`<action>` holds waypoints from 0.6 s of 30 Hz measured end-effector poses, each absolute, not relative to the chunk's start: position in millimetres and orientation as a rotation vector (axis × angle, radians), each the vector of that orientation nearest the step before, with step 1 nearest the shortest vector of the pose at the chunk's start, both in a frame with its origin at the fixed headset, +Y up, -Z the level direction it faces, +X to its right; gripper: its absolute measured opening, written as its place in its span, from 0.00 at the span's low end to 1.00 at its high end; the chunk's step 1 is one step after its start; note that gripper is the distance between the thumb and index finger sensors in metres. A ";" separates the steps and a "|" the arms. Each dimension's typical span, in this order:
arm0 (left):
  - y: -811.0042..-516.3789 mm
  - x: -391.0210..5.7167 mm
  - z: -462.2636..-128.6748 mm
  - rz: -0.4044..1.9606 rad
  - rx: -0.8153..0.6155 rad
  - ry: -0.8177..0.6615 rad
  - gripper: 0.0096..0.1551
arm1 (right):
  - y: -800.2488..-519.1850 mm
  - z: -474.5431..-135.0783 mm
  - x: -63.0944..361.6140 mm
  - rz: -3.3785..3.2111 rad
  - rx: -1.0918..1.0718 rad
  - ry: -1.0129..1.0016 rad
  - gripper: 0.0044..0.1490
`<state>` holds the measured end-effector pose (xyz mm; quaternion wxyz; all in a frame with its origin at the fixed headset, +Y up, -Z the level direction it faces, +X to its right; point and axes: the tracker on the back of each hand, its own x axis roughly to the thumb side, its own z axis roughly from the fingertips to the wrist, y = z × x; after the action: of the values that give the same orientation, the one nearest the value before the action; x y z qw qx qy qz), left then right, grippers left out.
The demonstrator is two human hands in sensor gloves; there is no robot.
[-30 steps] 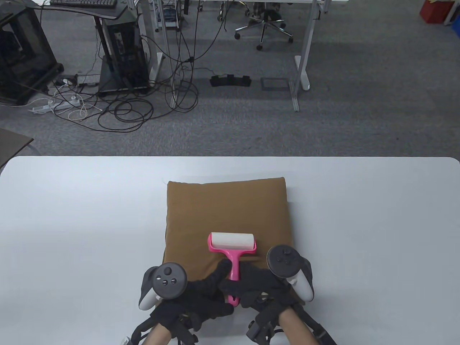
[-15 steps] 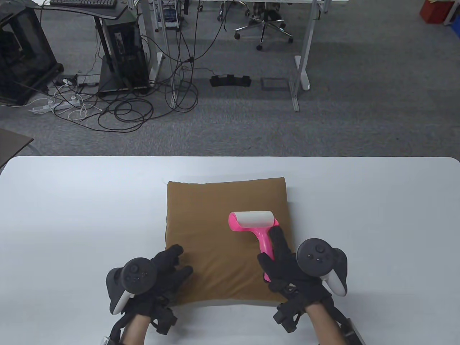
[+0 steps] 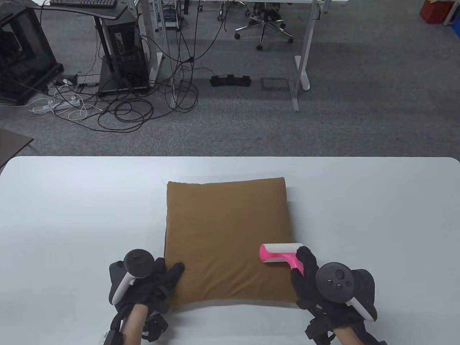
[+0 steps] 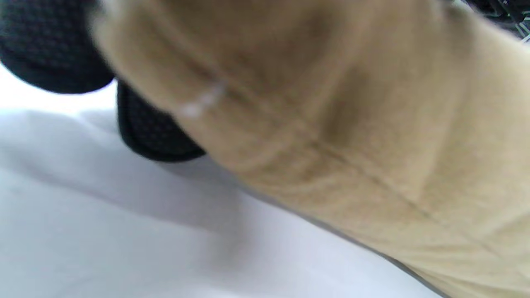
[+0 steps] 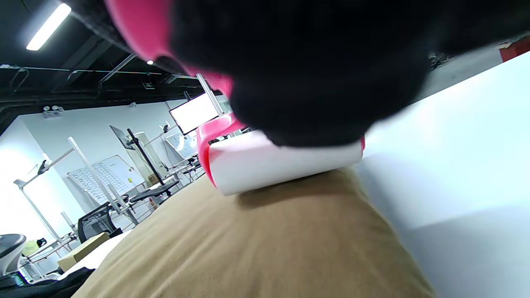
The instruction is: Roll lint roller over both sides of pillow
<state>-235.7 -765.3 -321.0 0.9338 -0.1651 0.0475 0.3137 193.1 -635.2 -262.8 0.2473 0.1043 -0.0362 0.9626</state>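
Note:
A brown square pillow lies flat on the white table. My right hand grips the pink handle of the lint roller; its white roll rests on the pillow's near right edge. The roll also shows in the right wrist view on the pillow. My left hand rests at the pillow's near left corner, thumb on top. In the left wrist view the fingers sit under the pillow's edge.
Beyond the table's far edge the floor holds a computer tower, tangled cables, a desk leg and an office chair.
The right hand has pulled the roller toward me and to the right, down to the pillow's near right edge. The left hand left the roller handle and settled at the pillow's near left corner.

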 end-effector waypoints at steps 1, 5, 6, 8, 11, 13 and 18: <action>-766.4 -234.0 -322.2 0.664 -0.326 0.096 0.56 | -634.9 -261.8 195.3 2.626 0.279 -0.094 0.37; -768.7 -227.8 -327.0 0.682 -0.257 0.104 0.55 | -638.3 -260.7 197.9 2.629 0.266 -0.103 0.36; -769.2 -225.4 -328.2 0.679 -0.247 0.102 0.54 | -640.3 -261.4 197.5 2.627 0.254 -0.108 0.36; -769.5 -222.9 -329.2 0.674 -0.231 0.105 0.54 | -643.4 -263.2 195.9 2.637 0.240 -0.101 0.36; -770.5 -222.8 -329.7 0.686 -0.214 0.109 0.54 | -647.5 -270.9 193.3 2.651 0.204 -0.130 0.35; -771.4 -223.1 -329.1 0.705 -0.219 0.109 0.54 | -650.3 -281.0 192.0 2.657 0.147 -0.114 0.34; -771.8 -222.2 -327.2 0.699 -0.210 0.105 0.54 | -649.0 -319.5 183.7 2.665 0.035 -0.152 0.32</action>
<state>-222.2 -771.8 -327.2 0.9327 -0.1028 0.0511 0.3418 183.7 -649.0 -319.5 0.2338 0.0126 -0.0553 0.9706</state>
